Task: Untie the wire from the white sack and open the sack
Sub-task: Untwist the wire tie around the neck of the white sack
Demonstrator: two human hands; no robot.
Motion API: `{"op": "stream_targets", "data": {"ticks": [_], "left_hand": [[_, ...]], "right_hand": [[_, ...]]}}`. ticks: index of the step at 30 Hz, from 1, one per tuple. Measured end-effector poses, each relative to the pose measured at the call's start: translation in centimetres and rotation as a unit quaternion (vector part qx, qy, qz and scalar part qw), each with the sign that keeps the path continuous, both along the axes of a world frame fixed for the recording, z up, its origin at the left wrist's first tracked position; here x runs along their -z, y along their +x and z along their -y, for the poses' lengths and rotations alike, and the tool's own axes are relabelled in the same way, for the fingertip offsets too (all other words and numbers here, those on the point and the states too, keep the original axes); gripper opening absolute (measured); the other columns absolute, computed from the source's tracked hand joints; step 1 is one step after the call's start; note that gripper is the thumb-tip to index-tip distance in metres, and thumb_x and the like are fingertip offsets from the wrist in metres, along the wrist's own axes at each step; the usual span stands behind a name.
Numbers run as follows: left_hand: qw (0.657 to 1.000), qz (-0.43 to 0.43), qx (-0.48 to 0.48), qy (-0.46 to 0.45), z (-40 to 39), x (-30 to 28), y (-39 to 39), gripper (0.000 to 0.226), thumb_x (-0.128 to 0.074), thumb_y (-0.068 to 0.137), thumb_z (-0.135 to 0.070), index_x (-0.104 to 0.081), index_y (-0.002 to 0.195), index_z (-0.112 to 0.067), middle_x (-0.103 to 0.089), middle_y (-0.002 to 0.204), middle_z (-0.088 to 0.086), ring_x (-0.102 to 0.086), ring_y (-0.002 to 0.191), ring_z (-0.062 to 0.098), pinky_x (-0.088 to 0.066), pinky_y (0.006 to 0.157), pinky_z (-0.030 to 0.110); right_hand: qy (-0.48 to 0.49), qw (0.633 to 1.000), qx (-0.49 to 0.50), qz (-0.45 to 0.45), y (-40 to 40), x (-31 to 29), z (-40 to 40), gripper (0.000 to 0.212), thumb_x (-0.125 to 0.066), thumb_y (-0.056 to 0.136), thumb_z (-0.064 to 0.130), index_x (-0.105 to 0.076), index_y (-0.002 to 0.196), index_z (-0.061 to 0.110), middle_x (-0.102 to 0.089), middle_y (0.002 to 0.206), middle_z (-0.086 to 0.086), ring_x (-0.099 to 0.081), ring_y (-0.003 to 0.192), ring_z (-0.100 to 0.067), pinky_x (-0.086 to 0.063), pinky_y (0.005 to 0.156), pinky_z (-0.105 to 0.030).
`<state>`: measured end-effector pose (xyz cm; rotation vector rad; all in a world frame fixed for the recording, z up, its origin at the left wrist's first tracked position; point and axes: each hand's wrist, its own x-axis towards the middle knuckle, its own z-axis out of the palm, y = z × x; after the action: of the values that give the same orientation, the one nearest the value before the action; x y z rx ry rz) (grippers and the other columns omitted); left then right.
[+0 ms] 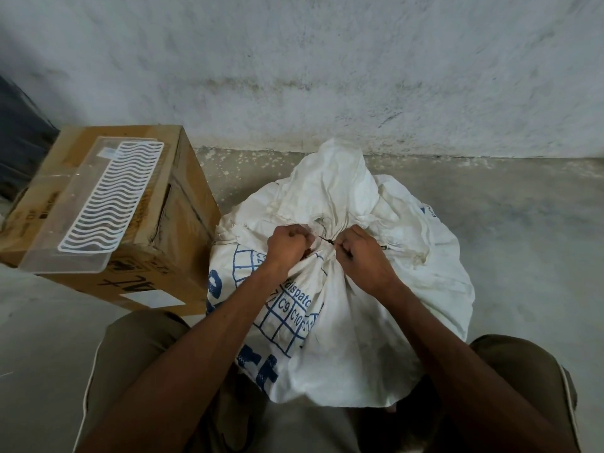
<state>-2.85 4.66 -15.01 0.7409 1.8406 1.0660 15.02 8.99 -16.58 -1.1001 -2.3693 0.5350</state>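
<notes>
A full white sack (356, 315) with blue printed letters and a grid stands on the floor between my knees. Its neck is bunched and bound by a thin dark wire (327, 239), with loose cloth rising above the tie. My left hand (287, 246) is closed on the wire's left end at the neck. My right hand (359, 253) pinches the wire's right end between thumb and fingers. A short stretch of wire shows between the two hands; the rest of the loop is lost in the folds.
A brown cardboard box (170, 230) stands left of the sack, with a clear plastic tray (65, 250) holding a white wavy rack (111, 197) on top. A stained white wall (327, 76) rises just behind. Grey concrete floor (529, 223) stretches to the right.
</notes>
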Motion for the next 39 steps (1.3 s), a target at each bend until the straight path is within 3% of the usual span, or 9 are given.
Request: {"op": "stream_targets", "data": {"ticks": [4,9,13,15,17,18,26,32,39], "left_hand": [[0.911,-0.346,0.178,0.135,0.6,0.3,-0.5,0.013,-0.07,0.084,-0.027,-0.072,0.088,-0.014,-0.074,0.091,0.005,-0.068,0.085,0.023,-0.054,0.078,0.031],[0.819,-0.475,0.236,0.218,1.2,0.7,-0.2,0.022,-0.062,0.087,-0.019,-0.069,0.107,-0.014,-0.071,0.089,0.012,-0.067,0.08,0.033,-0.056,0.065,0.038],[0.913,-0.352,0.139,0.151,0.6,0.1,0.7,0.016,-0.061,0.086,-0.017,-0.076,0.087,-0.013,-0.075,0.08,0.005,-0.069,0.075,0.021,-0.056,0.073,0.033],[0.992,-0.096,-0.035,0.072,0.0,-0.4,0.7,0.017,-0.059,0.086,-0.011,-0.075,0.083,-0.006,-0.075,0.075,0.009,-0.072,0.07,0.022,-0.061,0.071,0.035],[0.974,0.178,-0.143,0.001,0.0,-1.0,0.5,0.021,-0.053,0.086,0.001,-0.074,0.091,0.0,-0.076,0.079,0.015,-0.076,0.076,0.03,-0.063,0.077,0.041],[0.966,0.213,-0.143,-0.013,0.0,-1.2,0.3,0.022,-0.053,0.086,0.004,-0.073,0.092,0.001,-0.077,0.081,0.015,-0.076,0.079,0.03,-0.062,0.079,0.043],[0.994,-0.084,0.036,0.055,1.1,-2.4,0.8,0.018,-0.079,0.076,-0.017,-0.075,0.092,-0.011,-0.076,0.087,-0.001,-0.069,0.083,0.011,-0.058,0.082,0.034],[0.98,-0.168,0.0,0.103,4.6,-2.5,1.5,0.041,-0.073,0.08,-0.012,-0.057,0.118,-0.014,-0.059,0.115,0.011,-0.061,0.098,0.022,-0.052,0.081,0.029],[0.949,-0.252,0.012,0.186,10.2,-3.4,2.9,0.033,-0.072,0.084,-0.016,-0.06,0.114,-0.02,-0.054,0.11,0.006,-0.051,0.107,0.023,-0.047,0.087,0.033]], "right_hand": [[0.004,1.0,0.009,0.003,-0.1,-0.2,0.0,0.014,-0.061,0.093,0.012,-0.052,0.083,0.016,-0.047,0.086,0.007,-0.045,0.078,-0.009,-0.043,0.07,-0.03],[-0.005,1.0,0.009,0.01,0.1,0.1,-0.1,0.006,-0.061,0.092,0.012,-0.057,0.087,0.011,-0.053,0.088,0.001,-0.052,0.081,-0.017,-0.048,0.072,-0.038],[-0.006,1.0,0.002,0.0,0.3,0.2,-0.1,0.002,-0.061,0.092,0.01,-0.061,0.089,0.01,-0.056,0.092,0.0,-0.054,0.084,-0.016,-0.048,0.075,-0.034],[-0.006,1.0,0.005,-0.006,0.3,0.1,-0.1,0.003,-0.061,0.092,0.01,-0.061,0.089,0.011,-0.057,0.092,0.001,-0.054,0.084,-0.015,-0.047,0.075,-0.031],[-0.003,1.0,0.007,-0.008,0.3,0.2,-0.1,0.003,-0.061,0.092,0.009,-0.06,0.089,0.01,-0.057,0.093,0.0,-0.053,0.084,-0.014,-0.045,0.075,-0.027],[0.003,1.0,0.005,-0.005,0.2,0.2,-0.1,0.003,-0.061,0.092,0.009,-0.06,0.09,0.01,-0.056,0.093,0.0,-0.053,0.084,-0.014,-0.044,0.075,-0.026],[0.006,1.0,-0.028,-0.013,0.3,-0.7,0.1,0.017,-0.053,0.085,-0.012,-0.058,0.089,0.004,-0.055,0.092,-0.007,-0.051,0.084,-0.019,-0.044,0.075,-0.029],[-0.015,0.998,0.016,-0.058,2.5,-3.1,2.7,0.023,-0.054,0.082,-0.01,-0.054,0.081,0.012,-0.055,0.083,-0.002,-0.049,0.076,-0.015,-0.037,0.067,-0.022],[-0.144,0.973,0.054,-0.171,5.2,-6.8,7.9,0.019,-0.06,0.093,-0.002,-0.059,0.082,0.014,-0.06,0.076,0.006,-0.055,0.071,0.0,-0.04,0.069,-0.013]]}}
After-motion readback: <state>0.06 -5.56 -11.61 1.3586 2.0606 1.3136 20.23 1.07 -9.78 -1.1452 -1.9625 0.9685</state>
